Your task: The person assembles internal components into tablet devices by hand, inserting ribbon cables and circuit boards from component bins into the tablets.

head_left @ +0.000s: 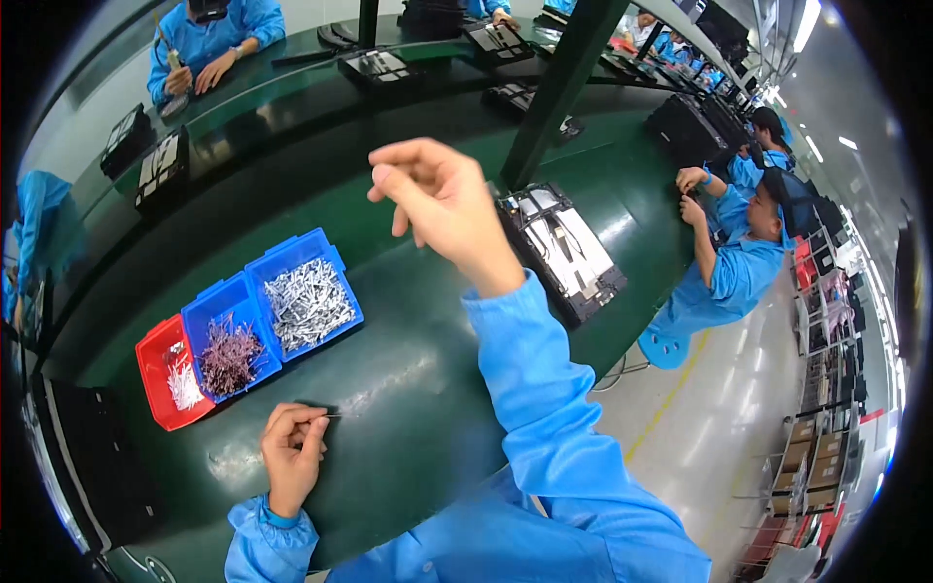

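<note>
My left hand (292,452) is low over the green table (418,321), fingertips pinched on a thin, dark, pin-like piece (333,416) that points right. It is too small to name exactly. My right hand (442,204) is raised over the middle of the table, its fingers loosely curled and apart, with nothing visible in them. Three joined bins lie to the left: a red bin (160,394) with small white pieces, a blue bin (199,309) with purplish-brown wire-like pieces, and a blue bin (282,255) with silvery metal pieces.
An opened device with a black frame (564,248) lies right of my right hand, beside a dark green post (559,97). Similar units (160,170) sit along the far line. A black case (97,462) stands at left. A co-worker in blue (729,233) sits at right; another (219,49) works opposite.
</note>
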Motion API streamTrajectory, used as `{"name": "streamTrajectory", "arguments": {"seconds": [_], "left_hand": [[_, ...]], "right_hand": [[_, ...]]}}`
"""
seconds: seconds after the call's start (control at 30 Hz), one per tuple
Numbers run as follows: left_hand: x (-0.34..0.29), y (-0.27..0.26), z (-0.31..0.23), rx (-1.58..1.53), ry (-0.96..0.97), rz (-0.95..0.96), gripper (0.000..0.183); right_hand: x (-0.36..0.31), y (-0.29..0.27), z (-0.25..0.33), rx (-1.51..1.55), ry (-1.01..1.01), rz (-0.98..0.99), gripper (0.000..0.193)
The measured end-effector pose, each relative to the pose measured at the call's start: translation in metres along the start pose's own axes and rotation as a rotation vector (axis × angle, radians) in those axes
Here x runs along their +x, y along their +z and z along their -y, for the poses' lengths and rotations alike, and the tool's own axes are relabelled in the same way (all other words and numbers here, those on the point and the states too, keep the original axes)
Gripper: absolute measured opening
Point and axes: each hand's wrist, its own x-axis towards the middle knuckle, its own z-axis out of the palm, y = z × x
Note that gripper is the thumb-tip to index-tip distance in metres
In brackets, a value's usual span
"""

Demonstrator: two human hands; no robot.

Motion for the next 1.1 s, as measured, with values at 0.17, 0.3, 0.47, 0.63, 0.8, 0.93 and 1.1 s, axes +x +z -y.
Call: {"name": "streamTrajectory", "arguments": {"seconds": [0.17,0.3,0.47,0.63,0.8,0.93,1.1], "left_hand": [[0.003,0.004,-0.005,-0.052,0.005,-0.005,0.005],[0.004,0.001,-0.003,-0.058,0.006,-0.002,0.005],[0.003,0.001,-0.003,-0.068,0.001,0.007,0.005],[0.002,0.001,-0.005,-0.067,-0.018,-0.002,0.005],[0.003,0.001,-0.005,-0.065,-0.020,0.008,0.005],[0.004,0.002,-0.004,-0.064,-0.024,0.008,0.006],[0.003,0.000,-0.001,-0.055,-0.012,0.026,0.007]], "right_hand": [[0.023,-0.046,-0.119,-0.153,0.251,-0.179,0.023],[0.021,-0.057,-0.166,-0.246,0.193,-0.488,0.019],[0.024,-0.061,-0.183,-0.467,0.131,-0.432,0.016],[0.020,-0.055,-0.183,-0.744,-0.080,-0.444,0.013],[0.010,-0.038,-0.169,-0.948,-0.037,-0.370,0.010],[0.008,-0.037,-0.160,-1.018,-0.037,-0.317,0.013],[0.009,-0.036,-0.161,-1.020,-0.115,-0.316,0.019]]}}
